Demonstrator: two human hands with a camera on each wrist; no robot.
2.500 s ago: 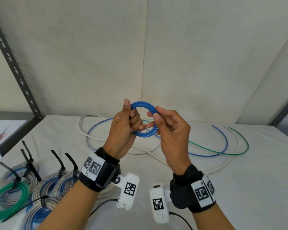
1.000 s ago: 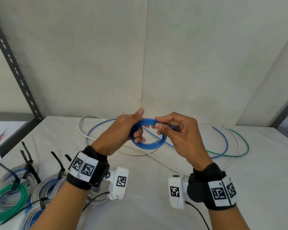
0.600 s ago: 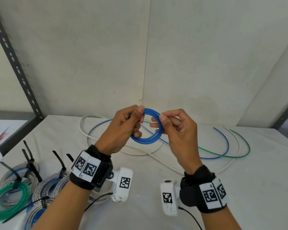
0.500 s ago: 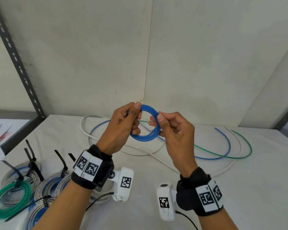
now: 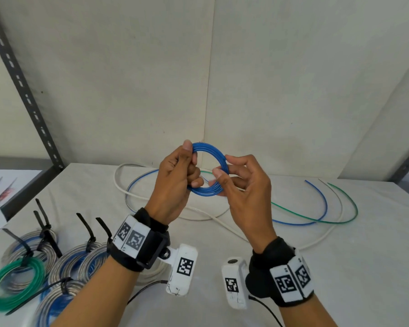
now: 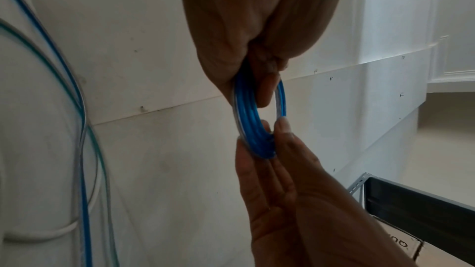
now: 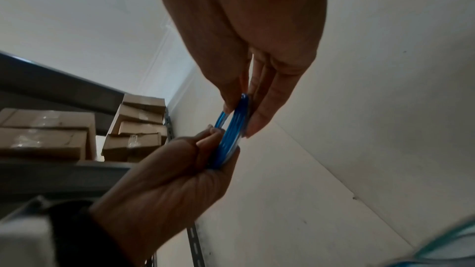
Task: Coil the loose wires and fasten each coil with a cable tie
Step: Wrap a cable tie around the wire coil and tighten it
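At frame centre, above the table (image 5: 293,267): blue coil (image 5: 208,172) upright, pinched at its left rim by left hand (image 5: 175,182), at its right rim by right hand (image 5: 243,187). Loose wires (image 5: 300,213) behind; tied coils (image 5: 64,263) lower left.

Glossy blue plastic-sheathed wire coil (image 5: 207,171)
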